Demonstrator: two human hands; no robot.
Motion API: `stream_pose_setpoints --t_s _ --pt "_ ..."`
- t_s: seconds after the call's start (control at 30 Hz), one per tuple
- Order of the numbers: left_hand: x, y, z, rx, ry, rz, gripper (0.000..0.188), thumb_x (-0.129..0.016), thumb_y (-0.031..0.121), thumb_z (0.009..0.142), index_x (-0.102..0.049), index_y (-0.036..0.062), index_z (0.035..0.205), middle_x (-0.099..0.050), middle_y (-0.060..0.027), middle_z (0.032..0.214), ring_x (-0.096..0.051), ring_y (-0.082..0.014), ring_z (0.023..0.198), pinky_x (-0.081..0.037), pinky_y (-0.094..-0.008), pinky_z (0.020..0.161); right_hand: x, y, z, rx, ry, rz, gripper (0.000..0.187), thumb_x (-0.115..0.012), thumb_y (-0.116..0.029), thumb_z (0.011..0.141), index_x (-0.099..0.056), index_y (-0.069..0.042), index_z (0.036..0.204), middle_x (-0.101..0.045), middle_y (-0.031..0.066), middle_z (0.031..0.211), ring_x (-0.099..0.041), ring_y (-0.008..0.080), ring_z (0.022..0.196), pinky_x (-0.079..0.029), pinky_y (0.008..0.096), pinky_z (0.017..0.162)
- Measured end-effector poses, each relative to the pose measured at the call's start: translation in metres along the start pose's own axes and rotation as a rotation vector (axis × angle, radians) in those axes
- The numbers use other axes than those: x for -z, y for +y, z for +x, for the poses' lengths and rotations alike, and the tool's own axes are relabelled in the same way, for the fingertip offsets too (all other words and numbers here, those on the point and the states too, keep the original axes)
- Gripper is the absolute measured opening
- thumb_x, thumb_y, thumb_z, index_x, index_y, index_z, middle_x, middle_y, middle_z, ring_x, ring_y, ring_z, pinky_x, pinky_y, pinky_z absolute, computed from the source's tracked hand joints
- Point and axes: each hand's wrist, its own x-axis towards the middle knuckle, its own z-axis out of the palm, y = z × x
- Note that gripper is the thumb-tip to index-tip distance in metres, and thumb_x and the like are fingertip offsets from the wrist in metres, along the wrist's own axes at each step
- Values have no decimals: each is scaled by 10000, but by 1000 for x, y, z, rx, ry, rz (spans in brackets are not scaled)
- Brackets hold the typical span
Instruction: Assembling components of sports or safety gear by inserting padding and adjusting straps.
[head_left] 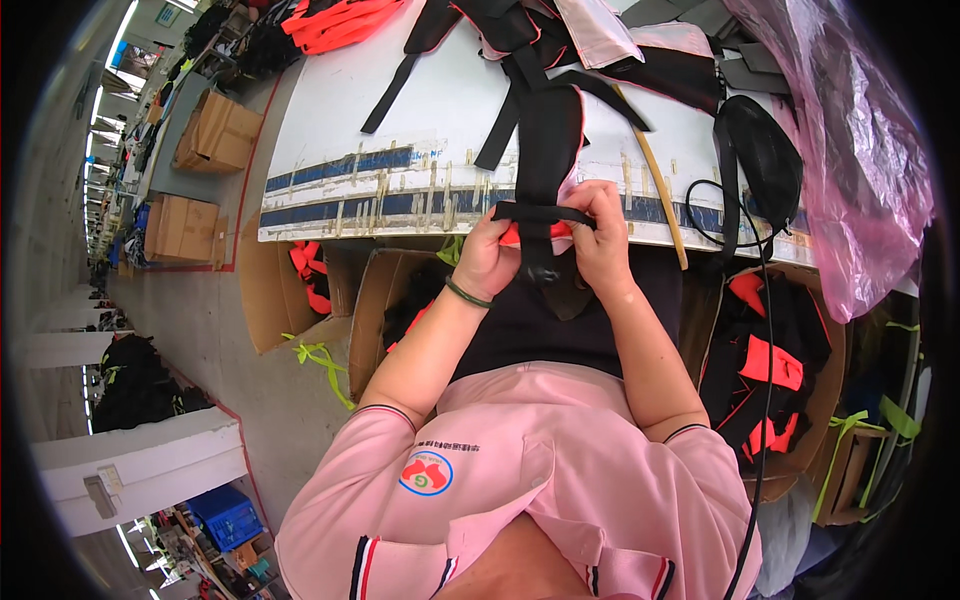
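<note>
The person stands at the near edge of a white table [440,110], and both hands meet just in front of that edge. The left hand [487,252] has its fingers curled tight around one end of a black strap [541,213], and the right hand [600,235] pinches the other end, so the strap is stretched flat between them. A small piece of orange cloth [512,234] shows under the strap, between the two hands. The strap belongs to a black padded piece [548,135] that lies on the table and goes away from the hands. On the left wrist sits one green band [467,293]. On the front edge of the table runs a dark blue tape line [340,170] with many short pale tape bits across it. Under the table, on the left of the hands, I count two open brown boxes [275,290], both with orange and black pieces inside; one more open box [790,370] is under the table on the right. Far left of the table two closed brown boxes [222,132] rest on a grey surface. Right of the table hangs one pink plastic bag [850,150]. One thin black cable [765,330] hangs down from the right part of the table.
</note>
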Motion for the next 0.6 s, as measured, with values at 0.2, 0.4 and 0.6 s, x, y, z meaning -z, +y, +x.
stream_pose_setpoints --t_s 0.2,0.4,0.6 --pt "-32 4 -4 92 -247 -367 480 -520 285 893 -499 -38 1247 -592 -143 1200 -571 -268 1079 -437 -413 931 -1 -11 3 -300 52 162 95 -562 65 823 -570 -2 890 -600 45 755 -569 96 661 -468 233 625" --pt "-27 19 -10 143 -254 -355 455 -467 242 889 -509 -66 1221 -597 -161 1186 -576 -270 1070 -443 -403 923 -8 -13 1 -686 9 704 62 -548 28 871 -576 -7 914 -611 33 785 -571 76 654 -473 216 600" --pt "-39 31 -5 -1 143 -129 319 -453 186 895 -589 -54 1055 -653 -164 1020 -652 -240 870 -516 -342 818 -12 -23 -2 -739 -103 1118 93 -527 -95 938 -562 -26 989 -621 37 891 -593 96 770 -486 239 727"
